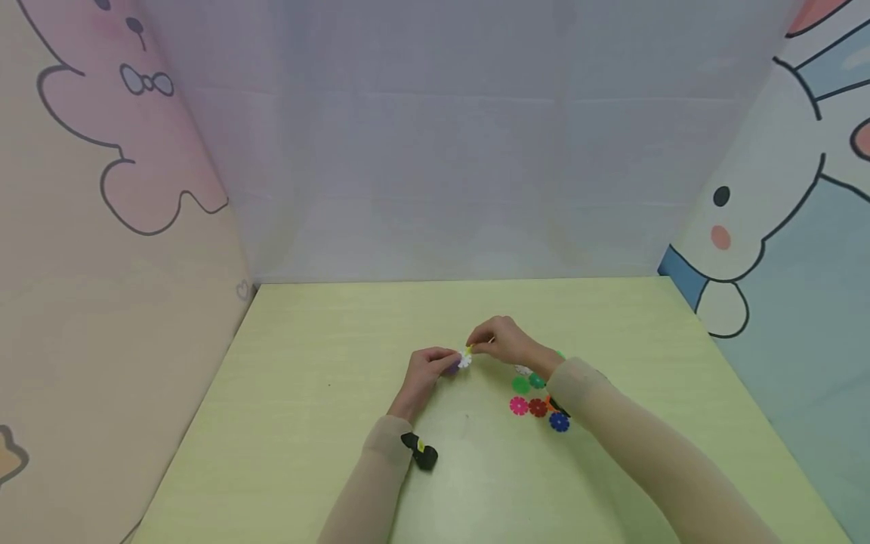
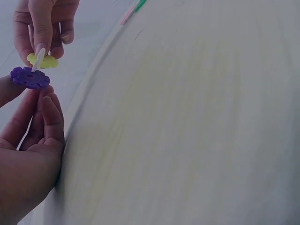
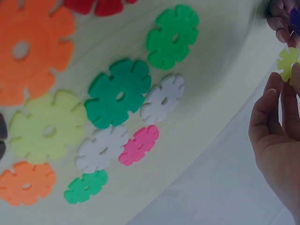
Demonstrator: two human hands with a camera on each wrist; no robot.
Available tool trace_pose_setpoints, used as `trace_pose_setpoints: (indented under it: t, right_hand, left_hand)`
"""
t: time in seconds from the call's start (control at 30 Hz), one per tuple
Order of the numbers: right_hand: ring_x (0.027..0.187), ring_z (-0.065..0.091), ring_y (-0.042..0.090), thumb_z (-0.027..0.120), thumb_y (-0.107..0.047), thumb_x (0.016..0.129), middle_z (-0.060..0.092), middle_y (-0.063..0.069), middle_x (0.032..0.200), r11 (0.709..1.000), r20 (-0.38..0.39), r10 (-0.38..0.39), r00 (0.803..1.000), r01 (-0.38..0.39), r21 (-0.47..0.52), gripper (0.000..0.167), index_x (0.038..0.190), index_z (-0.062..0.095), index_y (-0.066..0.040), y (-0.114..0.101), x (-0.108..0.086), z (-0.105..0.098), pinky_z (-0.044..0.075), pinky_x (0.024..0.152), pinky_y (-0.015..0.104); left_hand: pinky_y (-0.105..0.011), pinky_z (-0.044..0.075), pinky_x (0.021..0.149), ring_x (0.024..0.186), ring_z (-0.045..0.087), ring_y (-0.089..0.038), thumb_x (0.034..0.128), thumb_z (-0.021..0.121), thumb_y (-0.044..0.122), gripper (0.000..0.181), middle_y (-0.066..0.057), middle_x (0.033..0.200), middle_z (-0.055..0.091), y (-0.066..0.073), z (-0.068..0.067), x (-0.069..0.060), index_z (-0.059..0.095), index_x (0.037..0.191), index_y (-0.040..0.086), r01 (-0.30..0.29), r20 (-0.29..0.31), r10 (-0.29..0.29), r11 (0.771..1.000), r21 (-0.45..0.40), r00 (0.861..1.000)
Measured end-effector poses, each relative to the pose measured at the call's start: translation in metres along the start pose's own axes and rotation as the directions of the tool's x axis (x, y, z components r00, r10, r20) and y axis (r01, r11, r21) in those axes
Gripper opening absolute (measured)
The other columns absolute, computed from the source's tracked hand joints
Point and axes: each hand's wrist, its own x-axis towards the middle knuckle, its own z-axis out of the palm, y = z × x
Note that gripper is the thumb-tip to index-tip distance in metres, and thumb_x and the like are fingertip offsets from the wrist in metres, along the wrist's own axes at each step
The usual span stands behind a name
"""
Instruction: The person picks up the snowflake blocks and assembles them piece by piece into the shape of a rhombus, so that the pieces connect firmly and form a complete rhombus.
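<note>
Your left hand (image 1: pixel 424 369) pinches purple disc (image 2: pixel 28 81), right hand (image 1: pixel 504 341) yellow disc (image 2: pixel 49 61). Push skewed, white disc (image 1: pixel 465 360) could pop loose.

Notched purple disc (image 2: pixel 29 79), white disc (image 2: pixel 39 59) crosswise against it, yellow disc (image 2: pixel 49 62) close beside the white.

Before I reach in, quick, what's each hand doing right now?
Left hand: closed, holding the purple plastic flower.
Right hand: closed, pinching the yellow plastic flower.
</note>
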Motion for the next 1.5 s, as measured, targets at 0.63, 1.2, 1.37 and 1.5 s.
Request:
trace_pose_setpoints:
  t: [0.63,1.2,1.37,1.5]
  right_hand:
    - [0.077,0.064,0.009,0.069,-0.009,0.089,0.071,0.0,0.093,0.997,0.06,0.058,0.997,-0.061,0.043,0.019,0.106,0.072,-0.001,0.001,0.001,0.003,0.052,0.067,0.027]
    - [0.079,0.064,0.01,0.066,-0.006,0.09,0.071,0.001,0.093,0.997,0.108,0.057,0.992,-0.063,0.05,0.017,0.105,0.072,-0.001,-0.006,0.005,0.008,0.051,0.068,0.028]
    - [0.082,0.064,0.01,0.066,-0.008,0.09,0.071,0.002,0.096,0.998,0.104,0.062,0.993,-0.065,0.026,0.017,0.105,0.073,-0.003,-0.006,0.005,0.006,0.051,0.071,0.028]
    - [0.086,0.065,0.012,0.066,-0.008,0.091,0.071,0.004,0.099,0.998,0.104,0.059,0.993,-0.062,0.029,0.019,0.107,0.071,-0.001,-0.003,0.005,0.003,0.052,0.075,0.03]
  left_hand:
    - [-0.024,0.046,0.069,0.081,0.06,-0.014,0.0867,0.072,0.015,0.023,-0.009,0.092,0.07,-0.022,-0.004,0.013,0.073,0.097,-0.005,-0.042,0.021,0.042,0.999,-0.004,0.999]
    - [-0.026,0.044,0.071,0.079,0.056,-0.013,0.0895,0.068,0.01,0.023,-0.009,0.089,0.069,0.006,-0.005,-0.004,0.07,0.099,-0.01,-0.029,0.131,0.026,0.999,0.022,0.991]
    - [-0.025,0.045,0.07,0.079,0.057,-0.013,0.0897,0.068,0.009,0.023,-0.012,0.091,0.069,0.005,-0.006,-0.003,0.068,0.1,-0.012,-0.024,0.137,0.025,1.0,-0.008,0.99]
    - [-0.026,0.046,0.072,0.08,0.058,-0.015,0.0896,0.068,0.009,0.023,-0.015,0.092,0.069,0.007,-0.006,-0.004,0.068,0.1,-0.012,-0.017,0.132,0.017,1.0,-0.008,0.991]
